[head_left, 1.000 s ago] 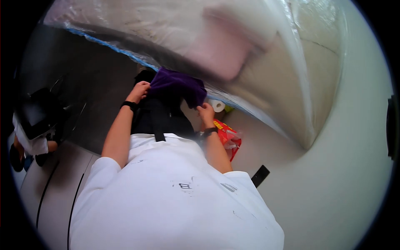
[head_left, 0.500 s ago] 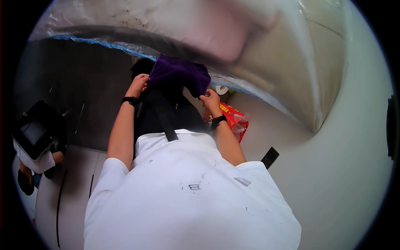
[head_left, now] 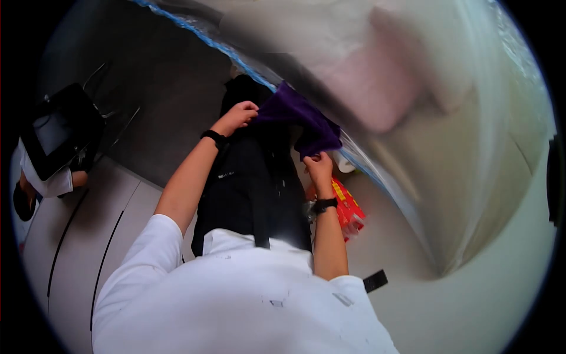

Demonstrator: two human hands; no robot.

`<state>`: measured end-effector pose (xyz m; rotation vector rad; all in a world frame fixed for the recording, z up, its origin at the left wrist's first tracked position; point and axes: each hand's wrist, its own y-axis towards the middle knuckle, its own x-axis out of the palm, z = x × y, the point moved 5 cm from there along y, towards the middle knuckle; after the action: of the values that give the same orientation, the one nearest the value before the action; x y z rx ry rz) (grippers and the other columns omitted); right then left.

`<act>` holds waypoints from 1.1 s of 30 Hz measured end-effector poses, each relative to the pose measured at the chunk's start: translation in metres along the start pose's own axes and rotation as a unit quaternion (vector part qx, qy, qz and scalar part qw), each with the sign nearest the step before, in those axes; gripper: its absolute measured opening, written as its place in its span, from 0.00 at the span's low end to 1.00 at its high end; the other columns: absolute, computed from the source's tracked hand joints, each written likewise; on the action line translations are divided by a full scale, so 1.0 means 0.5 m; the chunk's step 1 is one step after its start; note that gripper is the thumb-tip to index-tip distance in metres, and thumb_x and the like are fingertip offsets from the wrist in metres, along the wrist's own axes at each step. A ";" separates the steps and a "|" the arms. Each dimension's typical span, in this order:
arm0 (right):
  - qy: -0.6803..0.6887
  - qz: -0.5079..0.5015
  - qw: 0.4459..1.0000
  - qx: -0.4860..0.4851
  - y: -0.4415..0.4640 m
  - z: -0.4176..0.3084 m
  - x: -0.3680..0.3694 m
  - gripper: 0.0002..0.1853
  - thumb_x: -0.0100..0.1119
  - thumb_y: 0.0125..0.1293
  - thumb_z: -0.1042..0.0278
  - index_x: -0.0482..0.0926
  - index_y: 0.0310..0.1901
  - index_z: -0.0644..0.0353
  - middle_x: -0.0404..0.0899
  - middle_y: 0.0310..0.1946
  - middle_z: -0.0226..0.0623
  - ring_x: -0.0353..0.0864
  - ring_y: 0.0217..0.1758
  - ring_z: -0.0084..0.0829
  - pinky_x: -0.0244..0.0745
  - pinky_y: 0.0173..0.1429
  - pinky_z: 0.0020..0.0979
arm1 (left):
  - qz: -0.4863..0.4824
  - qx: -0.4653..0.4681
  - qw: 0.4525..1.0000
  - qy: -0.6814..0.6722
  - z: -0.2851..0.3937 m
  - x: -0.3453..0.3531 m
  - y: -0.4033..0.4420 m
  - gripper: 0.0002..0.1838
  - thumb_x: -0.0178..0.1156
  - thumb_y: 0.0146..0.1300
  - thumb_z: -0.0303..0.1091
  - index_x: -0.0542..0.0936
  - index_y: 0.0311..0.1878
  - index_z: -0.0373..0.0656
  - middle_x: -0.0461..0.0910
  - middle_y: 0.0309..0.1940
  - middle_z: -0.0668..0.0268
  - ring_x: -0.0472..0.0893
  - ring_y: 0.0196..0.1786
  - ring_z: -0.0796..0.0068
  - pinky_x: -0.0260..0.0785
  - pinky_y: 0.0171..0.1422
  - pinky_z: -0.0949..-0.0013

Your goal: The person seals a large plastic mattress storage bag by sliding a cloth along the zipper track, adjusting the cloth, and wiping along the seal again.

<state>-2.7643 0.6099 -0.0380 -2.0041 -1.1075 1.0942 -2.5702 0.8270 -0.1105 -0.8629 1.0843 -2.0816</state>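
A dark purple cloth [head_left: 302,118] is stretched between my two hands, in front of my black trousers. My left hand [head_left: 240,116] pinches its left edge between thumb and fingers. At the lower right corner my right hand [head_left: 319,168] is closed on the cloth, a little nearer my body. The cloth's far edge lies against a large clear plastic cover [head_left: 407,200] with a blue border [head_left: 218,46]; whether the cloth reaches under it I cannot tell. Blurred pink and beige shapes show through the plastic.
Beside my right forearm are a red bag [head_left: 348,206] with yellow print and a white roll [head_left: 345,162]. A black phone-like object [head_left: 375,281] lies by my right sleeve. At far left, a person [head_left: 50,177] is near a black-framed object [head_left: 62,130].
The view has tilted and shifted, so my hands, the cloth and the plastic cover sit lower and farther right. Both hands still hold the purple cloth.
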 end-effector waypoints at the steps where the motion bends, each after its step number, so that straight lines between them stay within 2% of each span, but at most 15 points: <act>1: 0.000 -0.013 1.000 0.005 0.017 -0.005 0.029 0.09 0.61 0.49 0.75 0.73 0.32 0.69 0.77 0.23 0.35 0.74 0.18 0.23 0.69 0.22 0.24 | 0.008 0.023 1.000 0.015 0.003 -0.014 0.019 0.07 0.55 0.60 0.32 0.74 0.41 0.47 0.69 0.27 0.77 0.67 0.29 0.89 0.61 0.30 0.83; 6: -0.001 -0.041 0.997 0.065 0.048 0.014 0.106 0.09 0.60 0.50 0.75 0.73 0.31 0.70 0.77 0.22 0.35 0.74 0.18 0.23 0.70 0.23 0.24 | 0.041 0.028 0.998 0.047 -0.005 -0.045 0.094 0.07 0.54 0.60 0.34 0.74 0.42 0.48 0.69 0.29 0.77 0.67 0.30 0.87 0.61 0.33 0.80; 8: -0.023 -0.061 0.995 0.077 0.068 0.019 0.128 0.09 0.61 0.50 0.74 0.73 0.31 0.70 0.76 0.22 0.35 0.74 0.18 0.23 0.71 0.23 0.24 | 0.066 -0.028 0.997 0.017 -0.045 -0.058 0.127 0.08 0.54 0.60 0.35 0.73 0.43 0.48 0.70 0.30 0.76 0.67 0.31 0.86 0.61 0.35 0.79; 14: -0.023 -0.056 0.996 0.062 0.100 0.013 0.156 0.10 0.60 0.49 0.74 0.74 0.32 0.71 0.77 0.21 0.36 0.73 0.16 0.23 0.70 0.22 0.25 | 0.063 -0.004 0.998 0.022 -0.074 -0.062 0.188 0.09 0.55 0.60 0.36 0.74 0.43 0.48 0.71 0.30 0.76 0.69 0.32 0.85 0.61 0.35 0.78; 16: -0.035 -0.101 0.993 0.049 0.118 0.014 0.166 0.08 0.59 0.48 0.74 0.75 0.28 0.70 0.76 0.19 0.35 0.74 0.16 0.23 0.69 0.22 0.26 | 0.062 -0.017 0.997 0.042 -0.072 -0.069 0.199 0.09 0.55 0.60 0.35 0.74 0.43 0.48 0.71 0.29 0.76 0.69 0.31 0.85 0.61 0.35 0.78; 18: -0.057 -0.103 0.992 0.046 0.136 0.007 0.167 0.08 0.60 0.47 0.73 0.75 0.26 0.70 0.76 0.18 0.35 0.74 0.16 0.24 0.69 0.22 0.26 | 0.062 -0.030 0.996 0.062 -0.062 -0.085 0.205 0.09 0.55 0.60 0.35 0.75 0.43 0.48 0.71 0.29 0.76 0.69 0.31 0.85 0.61 0.34 0.78; 20: -0.078 -0.107 0.990 0.044 0.148 0.003 0.165 0.08 0.60 0.46 0.72 0.75 0.24 0.70 0.76 0.17 0.35 0.75 0.16 0.25 0.70 0.22 0.27 | 0.062 -0.010 0.995 0.075 -0.039 -0.105 0.204 0.09 0.55 0.57 0.32 0.76 0.40 0.42 0.73 0.28 0.72 0.70 0.29 0.83 0.61 0.30 0.77; 23: -0.086 -0.088 0.992 0.028 0.186 0.013 0.153 0.09 0.61 0.46 0.71 0.75 0.22 0.70 0.75 0.15 0.35 0.76 0.16 0.29 0.71 0.23 0.28 | 0.082 0.023 0.993 0.079 -0.011 -0.137 0.210 0.08 0.55 0.58 0.30 0.76 0.41 0.40 0.74 0.30 0.70 0.72 0.33 0.81 0.65 0.36 0.76; 25: -0.162 -0.109 0.979 0.051 0.206 0.027 0.149 0.11 0.60 0.46 0.69 0.76 0.23 0.71 0.76 0.16 0.38 0.77 0.17 0.32 0.72 0.25 0.29 | 0.112 0.051 0.990 0.068 0.003 -0.166 0.216 0.08 0.55 0.58 0.29 0.76 0.41 0.39 0.74 0.31 0.69 0.73 0.36 0.80 0.66 0.43 0.76; 26: -0.160 -0.110 0.979 0.052 0.216 0.034 0.148 0.11 0.60 0.46 0.69 0.76 0.23 0.71 0.76 0.16 0.38 0.77 0.17 0.32 0.72 0.25 0.29 | 0.113 0.049 0.990 0.070 0.004 -0.176 0.221 0.08 0.55 0.58 0.29 0.76 0.41 0.39 0.74 0.31 0.69 0.73 0.36 0.80 0.66 0.43 0.76; 28: -0.164 -0.116 0.979 0.021 0.236 0.041 0.152 0.12 0.59 0.47 0.67 0.76 0.22 0.71 0.77 0.16 0.40 0.77 0.18 0.32 0.73 0.27 0.30 | 0.129 0.084 0.986 0.063 0.012 -0.196 0.226 0.08 0.55 0.61 0.31 0.75 0.43 0.42 0.72 0.29 0.73 0.70 0.31 0.84 0.63 0.34 0.77; 29: -0.165 -0.120 0.979 0.024 0.243 0.050 0.155 0.12 0.59 0.47 0.67 0.76 0.22 0.71 0.77 0.16 0.40 0.77 0.18 0.32 0.73 0.27 0.30 | 0.128 0.075 0.987 0.062 0.010 -0.206 0.229 0.09 0.54 0.61 0.31 0.75 0.43 0.42 0.72 0.29 0.73 0.70 0.31 0.84 0.63 0.35 0.78; 31: -0.127 -0.126 0.983 0.050 0.255 0.050 0.162 0.14 0.58 0.49 0.63 0.78 0.21 0.69 0.78 0.16 0.42 0.80 0.20 0.33 0.75 0.34 0.31 | 0.134 0.063 0.987 0.066 0.008 -0.223 0.237 0.09 0.54 0.61 0.31 0.75 0.44 0.42 0.72 0.29 0.73 0.70 0.31 0.84 0.63 0.35 0.78; 33: -0.132 -0.115 0.983 0.047 0.254 0.038 0.172 0.15 0.58 0.49 0.62 0.78 0.20 0.69 0.78 0.15 0.41 0.80 0.20 0.33 0.74 0.33 0.32 | 0.147 0.056 0.985 0.070 0.006 -0.236 0.245 0.09 0.54 0.62 0.32 0.75 0.45 0.42 0.73 0.30 0.73 0.69 0.31 0.84 0.62 0.34 0.78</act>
<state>-2.7050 0.6265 -0.1800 -1.6432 -1.3565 1.2867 -2.4706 0.8594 -0.2447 -0.4756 1.0833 -1.9535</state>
